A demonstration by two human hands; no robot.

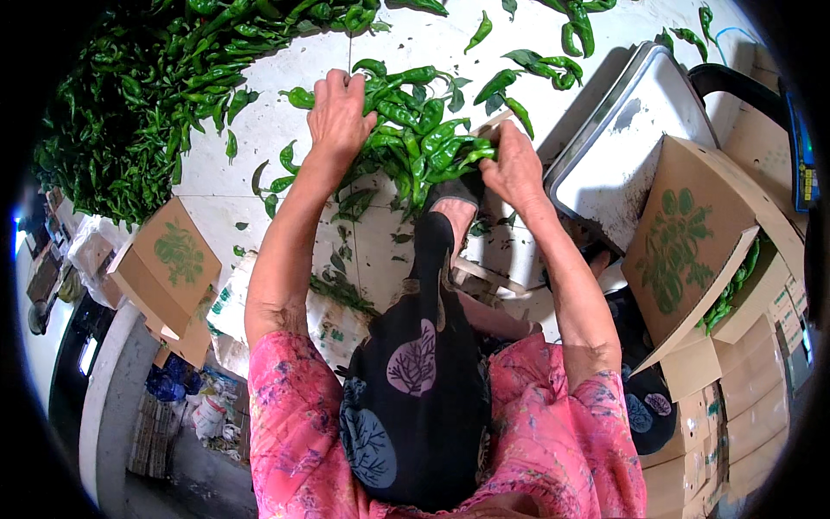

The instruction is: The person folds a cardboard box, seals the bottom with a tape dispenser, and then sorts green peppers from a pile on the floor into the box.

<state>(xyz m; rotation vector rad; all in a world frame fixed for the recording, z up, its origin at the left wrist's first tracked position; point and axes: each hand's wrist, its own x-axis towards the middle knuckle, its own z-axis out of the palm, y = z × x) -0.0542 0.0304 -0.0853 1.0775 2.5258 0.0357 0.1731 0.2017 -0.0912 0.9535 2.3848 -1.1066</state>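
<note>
A heap of long green peppers, with some leaves among them, lies on the pale tiled floor between my two hands. My left hand is at the heap's left side, its fingers bent down and its thumb against the peppers. What those fingertips hold is hidden. At the right side, my right hand has its fingers and thumb closed at a lighter green pepper. Below the heap is my shoe, close to the lowest peppers.
A much larger pepper pile covers the upper left floor. On the right stand a metal-topped platform scale and an open cardboard box with peppers inside. Another open box is at left. Loose peppers lie farther off.
</note>
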